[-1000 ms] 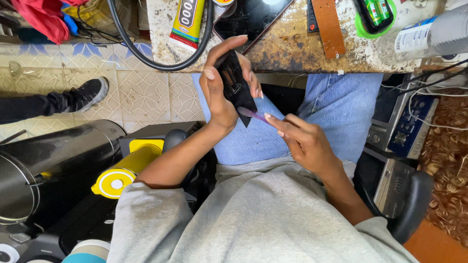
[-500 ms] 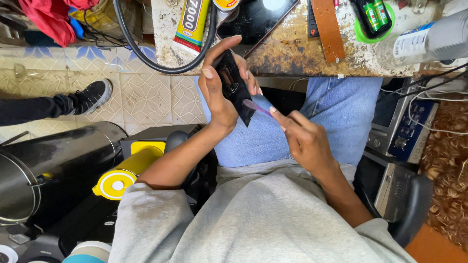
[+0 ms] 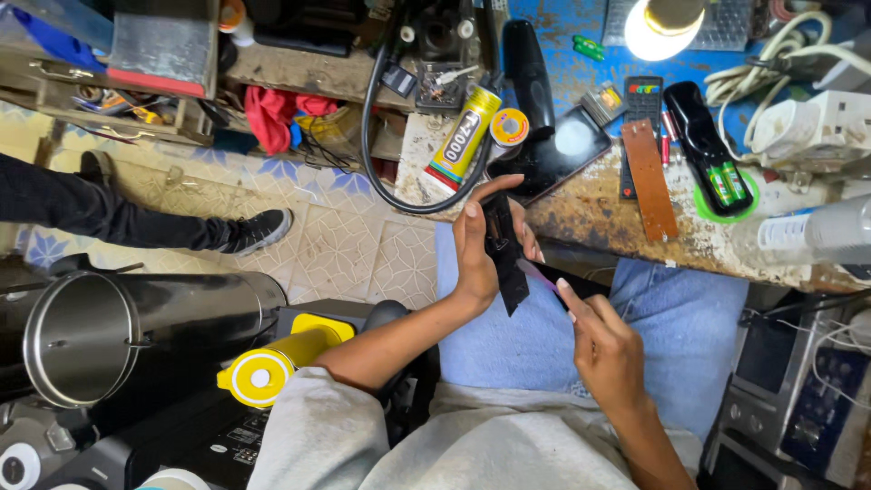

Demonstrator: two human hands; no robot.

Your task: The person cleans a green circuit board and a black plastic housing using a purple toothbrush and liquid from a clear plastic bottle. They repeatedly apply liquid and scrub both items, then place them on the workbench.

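My left hand [image 3: 476, 249] grips a flat black phone-like part [image 3: 506, 259], held upright on edge over my lap. My right hand [image 3: 603, 349] pinches a thin purple pick [image 3: 538, 274] whose tip meets the lower edge of the black part. Both hands hover above my blue jeans [image 3: 671, 336], just in front of the worn workbench edge [image 3: 635, 240].
On the bench lie a yellow glue tube [image 3: 461, 138], a tape roll [image 3: 510, 127], a dark phone [image 3: 562, 150], a brown leather strip [image 3: 650, 177], a battery charger [image 3: 709, 145] and a lamp [image 3: 667, 23]. A steel cylinder [image 3: 136, 336] and yellow cylinder [image 3: 281, 358] sit left. Another person's shoe [image 3: 259, 231] rests on the tiled floor.
The view has tilted up, showing more of the bench. My hands keep the same hold; the pick stays at the black part's lower edge.
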